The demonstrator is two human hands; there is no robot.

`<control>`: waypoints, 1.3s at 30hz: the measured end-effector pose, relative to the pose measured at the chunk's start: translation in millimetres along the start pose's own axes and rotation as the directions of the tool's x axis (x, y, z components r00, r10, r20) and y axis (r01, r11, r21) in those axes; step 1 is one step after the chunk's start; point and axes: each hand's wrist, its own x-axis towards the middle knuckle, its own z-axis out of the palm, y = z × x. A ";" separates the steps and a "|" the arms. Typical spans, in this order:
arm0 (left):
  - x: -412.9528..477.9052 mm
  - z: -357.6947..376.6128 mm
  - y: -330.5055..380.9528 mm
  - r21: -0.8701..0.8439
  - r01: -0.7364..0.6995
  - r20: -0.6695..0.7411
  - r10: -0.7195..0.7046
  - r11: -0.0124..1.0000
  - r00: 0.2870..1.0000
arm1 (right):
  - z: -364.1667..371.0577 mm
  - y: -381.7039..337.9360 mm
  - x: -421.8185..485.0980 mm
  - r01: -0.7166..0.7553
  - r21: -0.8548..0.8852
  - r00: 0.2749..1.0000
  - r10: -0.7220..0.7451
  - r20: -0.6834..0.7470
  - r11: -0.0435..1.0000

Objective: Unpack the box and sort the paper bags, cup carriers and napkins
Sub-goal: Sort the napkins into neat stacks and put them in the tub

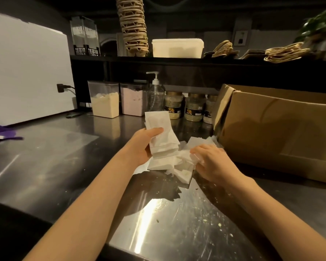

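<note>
the left hand (141,146) holds a napkin stack (163,137) upright above the steel counter (64,166), thumb laid across the front of the stack and the other fingers wrapped behind it, a full grip round the white folded sheets. just below and to the right lies a loose napkin pile (179,167), crumpled and fanned out on the counter, its far edge touching the foot of the cardboard box (271,129). the right hand (213,162) rests palm down on the right side of that pile, fingers bent into the paper; whether they pinch a sheet or only press on it cannot be told. the box stands open on the right of the counter, one flap turned up at its near left corner, and its inside is hidden from this angle.

against the back wall stand a container of cream powder (104,102), a container of pink powder (133,102), a clear pump bottle (155,93) and a row of labelled jars (174,106). on the dark shelf (177,59) above, a tall stack of cup carriers (134,25) rises out of frame, beside a white lidded tub (177,48). further right on the shelf lie flat paper bags (286,53) with twisted handles. at the left a large white box (26,72) sits on the counter, with a purple cloth (0,131) at its near corner
</note>
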 end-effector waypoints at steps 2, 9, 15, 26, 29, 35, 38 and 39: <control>0.2 0.6 0.0 0.014 -0.004 0.003 0.004 1.000 1.000 | -1.5 2.0 -0.9 -0.013 0.020 0.994 0.011 0.107 1.000; 2.3 1.1 -3.1 0.059 -0.010 0.008 0.009 0.998 1.000 | 4.9 -1.5 -3.0 0.017 -0.009 0.999 -0.017 -0.032 1.000; 3.4 0.5 -3.7 0.059 -0.012 -0.004 0.012 0.998 1.000 | 6.1 -3.0 -2.7 0.026 0.042 0.993 -0.021 -0.114 0.999; 4.1 2.3 -2.6 0.007 -0.013 -0.083 0.014 1.000 0.996 | -15.1 1.5 -4.4 -0.075 0.430 0.948 0.198 -0.249 0.900; 3.2 4.3 -2.8 -0.019 -0.003 -0.094 0.001 1.000 0.996 | -24.6 -1.4 -4.7 -0.109 0.566 0.913 0.307 -0.267 0.817; -0.2 7.9 -4.5 -0.008 0.016 -0.065 -0.017 1.000 0.998 | -45.8 -3.5 -2.7 -0.098 0.817 0.847 0.478 -0.230 0.568; -1.9 12.1 -7.7 0.033 0.028 -0.038 -0.026 0.999 0.999 | -52.9 -7.4 -3.1 -0.109 0.935 0.840 0.534 -0.095 0.338; -3.1 14.2 -8.7 0.040 0.032 -0.027 -0.031 0.999 0.999 | -55.1 -9.1 -3.5 -0.117 0.950 0.839 0.540 -0.062 0.291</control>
